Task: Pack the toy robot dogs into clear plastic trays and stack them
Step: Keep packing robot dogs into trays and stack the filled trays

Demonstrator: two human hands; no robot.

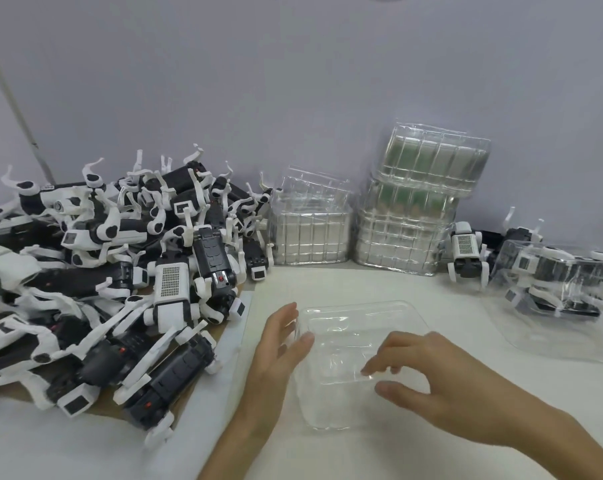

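Tray (359, 318), clear, lies flat on the table (327, 455) just before us, between our hands. Our left hand (279, 344) has straight, relaxed fingers laid against its left edge, gripping nothing. Our right hand (431, 372) arches over it, fingers bent with tips on the plastic and thumb just below them; whether they pinch it we cannot tell. To the left sprawls a heap of dogs (120, 271). Farther off, against the wall (293, 81), stand tray stacks (310, 237). At right, packed dogs (552, 275) sit in trays, with a loose dog (466, 251) beside them.
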